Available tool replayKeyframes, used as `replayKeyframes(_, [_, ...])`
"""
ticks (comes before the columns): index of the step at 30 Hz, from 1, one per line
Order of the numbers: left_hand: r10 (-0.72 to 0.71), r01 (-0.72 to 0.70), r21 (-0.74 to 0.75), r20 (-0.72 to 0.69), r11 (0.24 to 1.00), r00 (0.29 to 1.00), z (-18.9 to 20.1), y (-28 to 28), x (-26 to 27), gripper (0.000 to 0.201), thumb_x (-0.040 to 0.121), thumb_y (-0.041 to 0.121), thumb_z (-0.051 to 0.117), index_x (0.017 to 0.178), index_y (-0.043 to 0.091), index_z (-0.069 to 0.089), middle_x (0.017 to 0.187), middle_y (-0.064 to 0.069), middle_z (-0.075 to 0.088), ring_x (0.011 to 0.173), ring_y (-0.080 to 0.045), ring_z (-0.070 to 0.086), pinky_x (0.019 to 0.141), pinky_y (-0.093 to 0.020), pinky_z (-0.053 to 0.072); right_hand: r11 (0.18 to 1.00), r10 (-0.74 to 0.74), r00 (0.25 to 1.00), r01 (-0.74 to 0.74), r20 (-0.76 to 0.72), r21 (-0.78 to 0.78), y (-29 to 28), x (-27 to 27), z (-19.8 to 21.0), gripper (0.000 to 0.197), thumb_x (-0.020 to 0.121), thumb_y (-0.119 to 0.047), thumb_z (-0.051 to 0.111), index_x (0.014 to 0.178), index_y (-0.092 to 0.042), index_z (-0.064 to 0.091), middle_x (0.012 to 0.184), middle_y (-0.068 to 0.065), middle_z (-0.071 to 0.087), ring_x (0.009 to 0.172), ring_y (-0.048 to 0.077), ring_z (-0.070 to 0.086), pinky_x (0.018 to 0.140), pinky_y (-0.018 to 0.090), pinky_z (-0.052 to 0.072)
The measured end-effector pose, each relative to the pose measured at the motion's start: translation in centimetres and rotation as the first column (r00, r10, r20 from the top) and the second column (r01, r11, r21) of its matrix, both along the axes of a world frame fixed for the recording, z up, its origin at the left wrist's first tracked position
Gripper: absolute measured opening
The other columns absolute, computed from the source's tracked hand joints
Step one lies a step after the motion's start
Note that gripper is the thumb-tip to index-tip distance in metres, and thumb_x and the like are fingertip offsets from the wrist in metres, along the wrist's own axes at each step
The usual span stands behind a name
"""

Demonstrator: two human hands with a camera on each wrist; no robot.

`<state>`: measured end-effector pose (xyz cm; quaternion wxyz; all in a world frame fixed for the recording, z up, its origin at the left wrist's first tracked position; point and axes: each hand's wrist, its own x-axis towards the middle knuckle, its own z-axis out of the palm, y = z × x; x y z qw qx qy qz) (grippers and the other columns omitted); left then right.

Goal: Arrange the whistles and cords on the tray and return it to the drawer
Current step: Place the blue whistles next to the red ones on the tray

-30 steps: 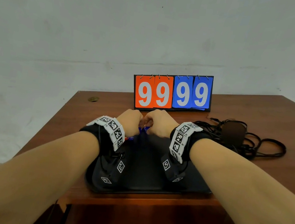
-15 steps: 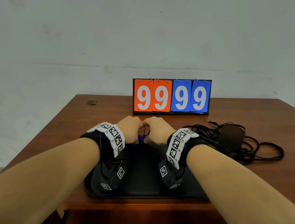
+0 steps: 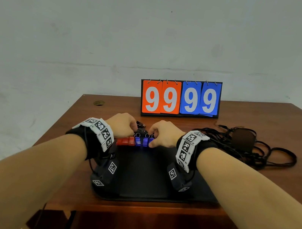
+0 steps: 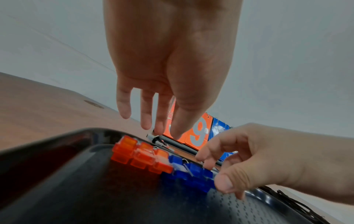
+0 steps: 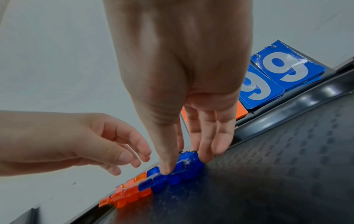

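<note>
The whistles form one row along the far edge of the black tray (image 3: pixel 153 192), just below the middle of the head view: the orange whistles (image 3: pixel 124 141) on the left, the blue whistles (image 3: pixel 142 141) touching them on the right. In the right wrist view the blue whistles (image 5: pixel 172 174) are pinched by the right hand (image 3: pixel 163 135), the thumb pressed on their near side and the fingers (image 5: pixel 207 145) curled down behind them at the tray's rim. In the left wrist view the orange whistles (image 4: pixel 141 156) lie beneath the left hand (image 3: pixel 122 124), whose fingers (image 4: pixel 147 112) hang relaxed and slightly spread above the row without touching it. Small metal rings are seen standing up from the blue whistles. The tray rests on the brown counter (image 3: pixel 285 177). A tangle of black cords (image 3: pixel 255 152) lies on the counter at the right of the head view, well apart from the hands. A flip scoreboard (image 3: pixel 179 99) reading 99 99 stands behind the tray.
</note>
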<state>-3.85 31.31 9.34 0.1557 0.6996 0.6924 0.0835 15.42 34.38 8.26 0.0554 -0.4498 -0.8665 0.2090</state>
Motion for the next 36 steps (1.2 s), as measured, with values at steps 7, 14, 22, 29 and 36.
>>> replayKeyframes(7, [-0.005, 0.007, -0.058, 0.031, 0.998, 1.0, -0.7, -0.5, -1.2, 0.041, 0.082, 0.03, 0.077, 0.12, 0.022, 0.066, 0.111, 0.01, 0.061, 0.105, -0.011, 0.059, 0.086, -0.024, 0.042, 1.0, 0.019, 0.999, -0.019, 0.043, -0.009, 0.5, -1.4, -0.5, 0.045, 0.08, -0.03, 0.079, 0.121, -0.017, 0.065, 0.118, 0.001, 0.061, 0.105, 0.018, 0.058, 0.084, 0.027, 0.046])
replayKeyframes(14, [-0.038, 0.039, -0.057, 0.014, 0.998, 0.999, -1.5, 0.0, -1.4, 0.041, 0.079, 0.026, 0.08, 0.118, 0.022, 0.068, 0.116, 0.006, 0.066, 0.104, -0.013, 0.061, 0.091, -0.028, 0.048, 0.999, 0.041, 0.998, -0.041, 0.041, -0.003, 1.0, -2.0, -0.8, 0.045, 0.079, -0.027, 0.08, 0.12, -0.018, 0.065, 0.115, 0.001, 0.061, 0.103, 0.017, 0.059, 0.083, 0.027, 0.046])
replayKeyframes(22, [-0.043, 0.044, -0.052, 0.022, 0.998, 0.999, -1.8, 0.1, -1.6, 0.036, 0.079, 0.024, 0.081, 0.114, 0.021, 0.072, 0.11, 0.006, 0.068, 0.1, -0.011, 0.063, 0.088, -0.026, 0.048, 0.998, 0.057, 0.997, -0.057, 0.048, -0.003, 1.0, -2.3, -0.8, 0.045, 0.079, -0.026, 0.08, 0.121, -0.017, 0.065, 0.117, 0.002, 0.063, 0.104, 0.017, 0.059, 0.088, 0.029, 0.049])
replayKeyframes(29, [-0.048, 0.049, -0.054, 0.024, 0.997, 0.999, -1.8, 0.0, -1.5, 0.035, 0.081, 0.024, 0.08, 0.115, 0.021, 0.071, 0.112, 0.006, 0.068, 0.1, -0.012, 0.063, 0.089, -0.027, 0.049, 0.998, 0.056, 0.997, -0.057, 0.047, 0.011, 0.9, -2.2, -0.9, 0.046, 0.078, -0.025, 0.081, 0.12, -0.017, 0.065, 0.119, 0.002, 0.063, 0.107, 0.019, 0.06, 0.093, 0.032, 0.051])
replayKeyframes(36, [-0.06, 0.06, -0.073, 0.005, 0.996, 0.998, -1.3, -0.3, -0.9, 0.033, 0.085, 0.023, 0.076, 0.118, 0.017, 0.07, 0.113, 0.004, 0.067, 0.098, -0.011, 0.061, 0.081, -0.023, 0.043, 0.998, 0.064, 0.997, -0.065, 0.053, 0.016, 0.8, -2.2, -0.9, 0.045, 0.079, -0.025, 0.079, 0.121, -0.016, 0.066, 0.118, 0.002, 0.065, 0.106, 0.019, 0.06, 0.092, 0.032, 0.051])
